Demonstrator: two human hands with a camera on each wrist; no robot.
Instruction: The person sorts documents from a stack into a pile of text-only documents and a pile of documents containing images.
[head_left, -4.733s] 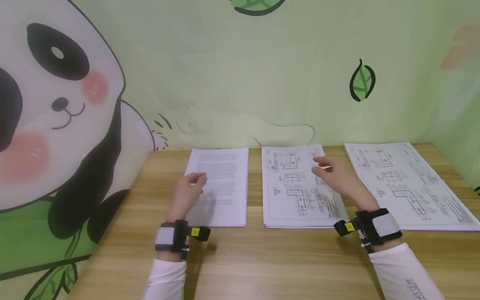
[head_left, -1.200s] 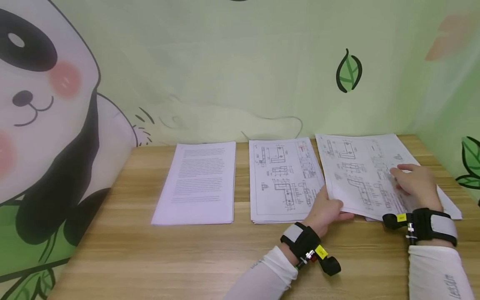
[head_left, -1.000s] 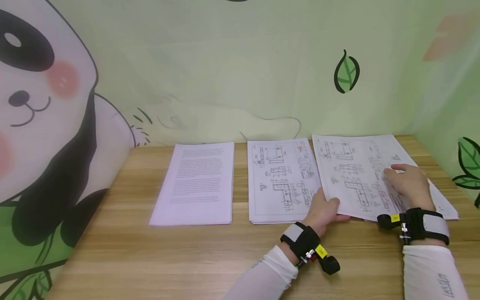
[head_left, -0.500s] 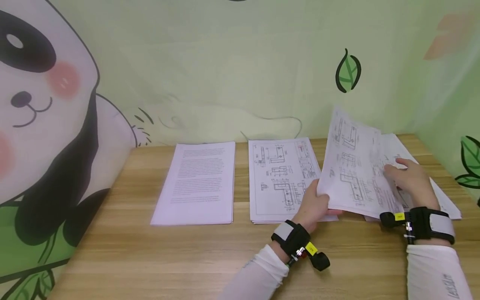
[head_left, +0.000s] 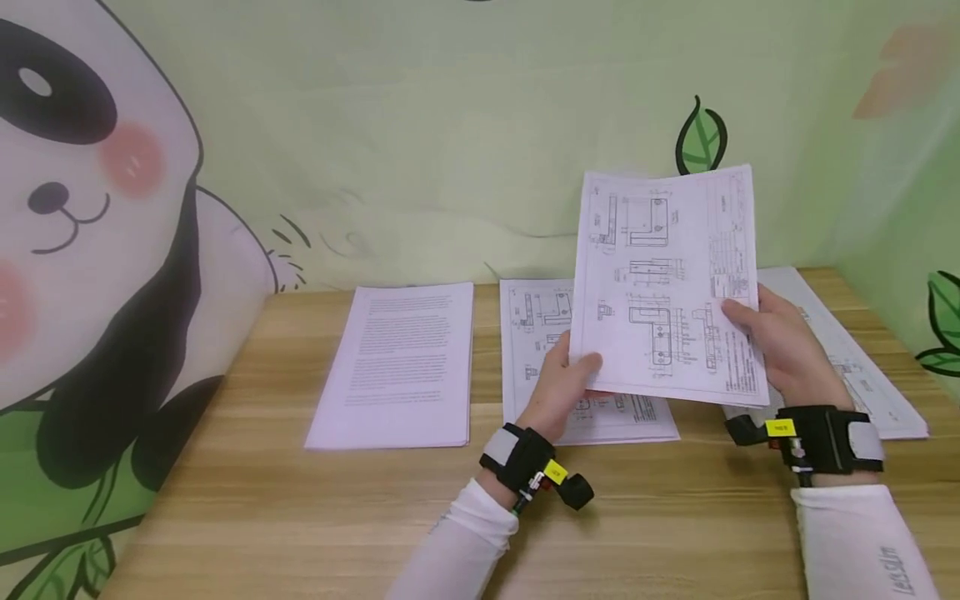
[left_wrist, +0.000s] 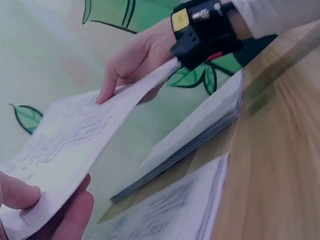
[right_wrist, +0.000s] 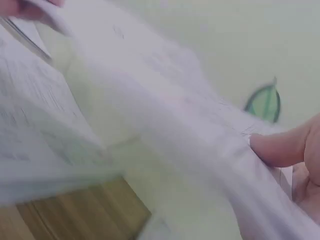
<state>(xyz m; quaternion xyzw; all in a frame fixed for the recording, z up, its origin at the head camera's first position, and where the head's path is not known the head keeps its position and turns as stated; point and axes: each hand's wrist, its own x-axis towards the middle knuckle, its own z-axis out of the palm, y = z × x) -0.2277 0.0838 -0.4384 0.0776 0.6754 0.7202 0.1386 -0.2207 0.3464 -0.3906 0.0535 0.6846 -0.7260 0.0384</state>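
Observation:
Both hands hold a thin sheaf of technical drawing sheets [head_left: 637,279], raised and tilted up above the table in the head view. My left hand [head_left: 558,387] pinches its lower left corner, thumb on the printed face; the left wrist view shows the fingers [left_wrist: 75,215] beneath. At the right edge, my right hand [head_left: 795,354] grips with the thumb [right_wrist: 280,147] on top and the other fingers behind the paper. Behind and below the sheaf lies the middle pile of drawings [head_left: 540,417], partly covered by it. The right pile of drawings [head_left: 877,392] is partly hidden by the right hand.
A pile of text pages [head_left: 405,367] lies at the left on the wooden table [head_left: 337,517]. Behind the table rises a pale green wall [head_left: 420,167] with a panda picture [head_left: 150,217]. Both wrists wear black camera straps.
At first the hands hovered over the left and middle piles. They then took hold of sheets at the right pile, and now these are lifted, moved left and tilted upright toward the middle.

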